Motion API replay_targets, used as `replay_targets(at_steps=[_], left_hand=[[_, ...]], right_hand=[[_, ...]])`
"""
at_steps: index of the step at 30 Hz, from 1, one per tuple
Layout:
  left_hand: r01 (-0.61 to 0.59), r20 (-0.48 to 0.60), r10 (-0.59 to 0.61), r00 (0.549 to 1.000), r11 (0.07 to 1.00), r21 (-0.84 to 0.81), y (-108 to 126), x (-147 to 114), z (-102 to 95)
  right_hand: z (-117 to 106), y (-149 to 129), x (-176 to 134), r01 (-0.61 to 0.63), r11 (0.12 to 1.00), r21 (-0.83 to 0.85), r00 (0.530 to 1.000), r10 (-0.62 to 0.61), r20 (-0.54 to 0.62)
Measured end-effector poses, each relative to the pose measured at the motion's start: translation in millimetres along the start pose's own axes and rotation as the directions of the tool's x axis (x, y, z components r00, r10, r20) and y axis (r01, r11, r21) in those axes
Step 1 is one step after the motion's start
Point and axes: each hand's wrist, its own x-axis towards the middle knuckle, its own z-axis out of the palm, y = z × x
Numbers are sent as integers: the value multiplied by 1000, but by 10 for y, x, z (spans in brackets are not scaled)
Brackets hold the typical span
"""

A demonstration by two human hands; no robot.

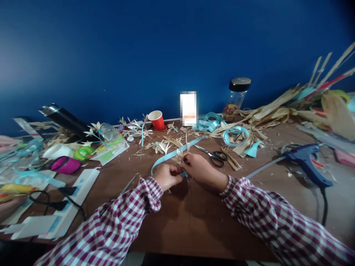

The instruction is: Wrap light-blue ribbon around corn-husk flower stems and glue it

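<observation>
1. We see the pale husk bundle (179, 156) between our two hands, above the brown tabletop (177, 229) and close to the middle of the view.
2. From the grip, its strips fan out away from us, toward the blue wall (133, 55); the long axis seems to run roughly forward, with the base down among our fingertips.
3. Our right hand (201, 168) comes in from the right and pinches the bundle, thumb and fingers pressed together; it is nearer the spread strips.
4. Our left hand (168, 176) is curled, its fingertips closed at the base, nearer to us. We cannot tell exactly which strand it pinches.
5. A blue scrap (184, 173) shows just below the meeting fingertips; whether it is tied to the bundle, we cannot tell.
6. The long blue ribbon (173, 152) passes beyond the bundle, slanting from far right to near left, and its near end curves down beside our left hand.
7. Scissors (218, 159) lie just beyond our right hand, handles toward us.
8. We can read no brand or writing: the white panel (189, 105) is pixelated, and the printed packet (111, 150) and power strip (83, 188) are too blurred.
</observation>
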Motion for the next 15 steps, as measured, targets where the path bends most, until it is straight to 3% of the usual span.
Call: replay_targets(at_steps=[6,15], left_hand=[[133,12,-134,991,960,-245,-34,13,74],[71,-20,-82,996,945,-320,-85,9,119]], right_hand=[[-3,-3,-7,28,1000,6,1000,-28,-12],[15,13,-6,5,993,116,999,0,-42]])
